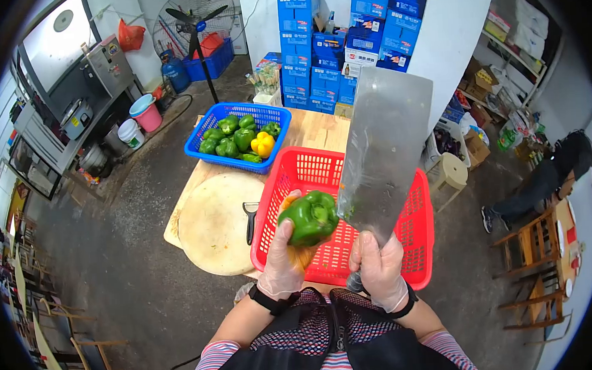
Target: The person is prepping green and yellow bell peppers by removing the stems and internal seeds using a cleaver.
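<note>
- The green pepper (pixel 309 219) is up over the red basket (pixel 421 242), clamped in the left hand (pixel 280 265), whose thumb shows at its seven-to-eight o'clock side.
- I'd guess it's light, firm yet hollow, its glossy skin slippery; best held round its broad sides, away from the blade.
- The right hand (pixel 381 267) is wrapped round the handle of a cleaver (pixel 388 147), likely heavy, at two o'clock.
- Toward twelve o'clock, blue boxes (pixel 325 83) bear white print, too small to read.
</note>
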`<state>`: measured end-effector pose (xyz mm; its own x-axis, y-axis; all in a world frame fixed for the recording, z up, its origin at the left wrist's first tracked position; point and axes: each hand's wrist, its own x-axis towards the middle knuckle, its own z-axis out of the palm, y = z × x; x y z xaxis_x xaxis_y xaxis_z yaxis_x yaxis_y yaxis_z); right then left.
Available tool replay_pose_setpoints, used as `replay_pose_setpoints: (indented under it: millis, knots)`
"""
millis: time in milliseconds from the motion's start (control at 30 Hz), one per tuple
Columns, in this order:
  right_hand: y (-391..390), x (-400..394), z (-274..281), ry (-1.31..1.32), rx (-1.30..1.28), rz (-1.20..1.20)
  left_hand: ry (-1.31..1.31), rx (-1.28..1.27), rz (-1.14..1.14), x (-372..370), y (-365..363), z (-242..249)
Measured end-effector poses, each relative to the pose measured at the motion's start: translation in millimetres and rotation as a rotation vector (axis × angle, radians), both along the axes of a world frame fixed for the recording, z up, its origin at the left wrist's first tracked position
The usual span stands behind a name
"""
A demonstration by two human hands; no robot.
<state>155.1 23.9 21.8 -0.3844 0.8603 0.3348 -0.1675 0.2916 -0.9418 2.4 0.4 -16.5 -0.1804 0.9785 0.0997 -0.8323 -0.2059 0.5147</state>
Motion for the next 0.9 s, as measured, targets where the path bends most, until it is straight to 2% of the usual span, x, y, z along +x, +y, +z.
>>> replay_pose_setpoints:
  millis: [67, 167, 367, 433, 500, 567, 633, 767, 900]
  knots:
    - [1.6, 0.8, 0.5, -0.023, 0.035, -0.037, -0.045, -0.122, 0.075, 1.0, 1.5, -1.4]
    - [4.2, 2.5, -0.2, -0.067, 0.073, -0.001, -0.054, -0.112, 0.004, 2.8, -0.2, 2.8]
    - [2.9, 0.9, -3.5, -0.044, -0.024, 0.016, 0.003, -0.183, 0.003, 4.7, -2.9, 8.3]
    - [6.6, 5.6, -13.4, -0.150, 0.144, 0.028, 0.025, -0.195, 0.030, 7.9, -5.5, 10.5]
    - [5.2, 7.5, -18.7, -0.168, 0.176, 0.012, 0.047, -0.208, 0.057, 7.9, -6.2, 10.3]
    - [3.8, 8.5, -18.2, -0.187, 0.207, -0.004, 0.042, -0.204, -0.026, 1.4, -7.5, 8.4]
    - [1.7, 9.5, -13.5, -0.114, 0.065, 0.083, 0.013, -0.261, -0.079, -4.6, -9.0, 9.0]
    - [7.7, 17.7, -18.6, -0.155, 0.030, 0.164, -0.005, -0.364, -0.158, -11.6, -8.7, 9.7]
    - [10.5, 10.9, -27.8, -0.162, 0.085, 0.101, 0.056, -0.258, -0.171, -8.5, -11.8, 11.2]
